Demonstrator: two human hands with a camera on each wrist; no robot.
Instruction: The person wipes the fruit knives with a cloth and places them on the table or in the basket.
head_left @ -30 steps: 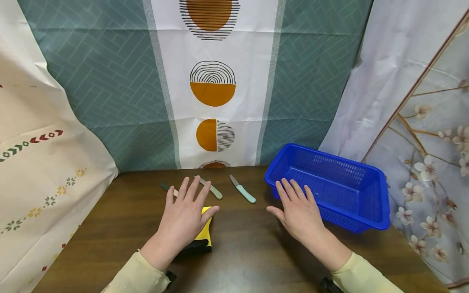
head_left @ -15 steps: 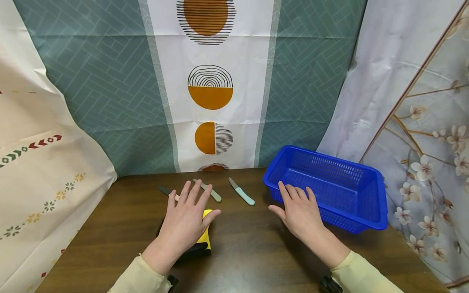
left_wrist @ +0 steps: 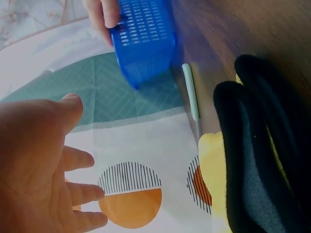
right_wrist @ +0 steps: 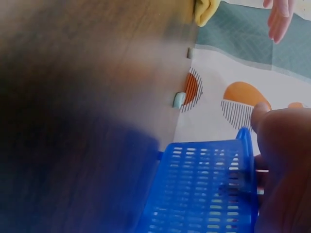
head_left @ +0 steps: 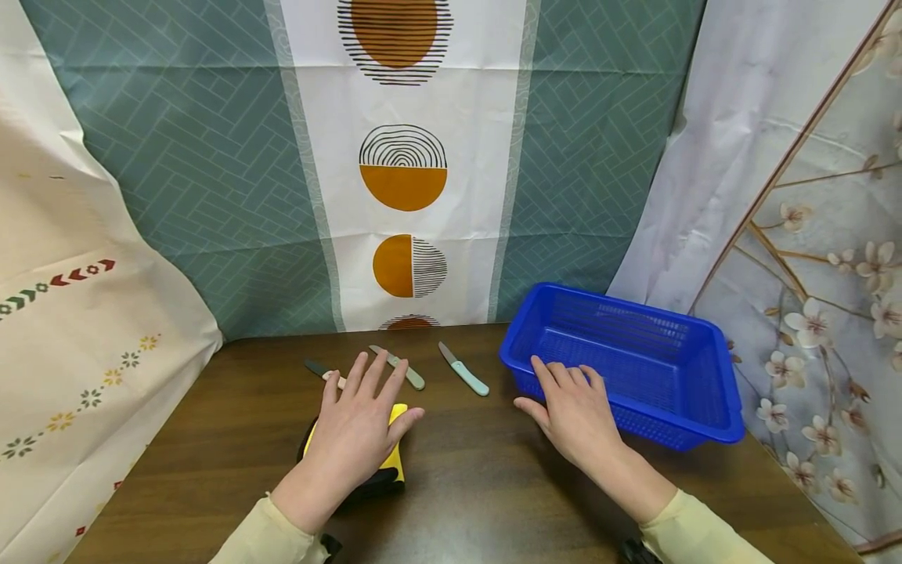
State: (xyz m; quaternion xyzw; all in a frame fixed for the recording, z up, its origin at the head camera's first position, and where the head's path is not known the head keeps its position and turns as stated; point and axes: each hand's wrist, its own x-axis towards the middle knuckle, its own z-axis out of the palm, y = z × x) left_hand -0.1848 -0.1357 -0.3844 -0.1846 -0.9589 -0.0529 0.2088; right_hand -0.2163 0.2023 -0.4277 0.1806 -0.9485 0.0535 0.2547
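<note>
My left hand (head_left: 355, 431), fingers spread, hovers over a folded yellow cloth item with thick black edges (head_left: 397, 462), which it partly hides. In the left wrist view that hand has nothing in its fingers, and the black edges (left_wrist: 238, 150) stand beside it. At the right, my right hand (head_left: 574, 411) hooks its fingers over the near-left rim of a blue perforated plastic basket (head_left: 655, 423). Through the holes of the basket wall (right_wrist: 199, 179), the right wrist view shows the fingers as dark patches inside; the thumb (right_wrist: 261, 115) stays outside, apart from the rim.
Three small knives lie toward the back of the brown table (head_left: 479, 501): one with a light blue handle (head_left: 470, 378), one green-handled (head_left: 413, 377), one pink-handled (head_left: 341, 382) partly behind the left fingers. Patterned cloths (head_left: 592, 157) hang behind and at both sides.
The right fingers have come down onto the basket's rim and bent over it. The basket has slid slightly left. My left hand keeps its place over the yellow and black item.
</note>
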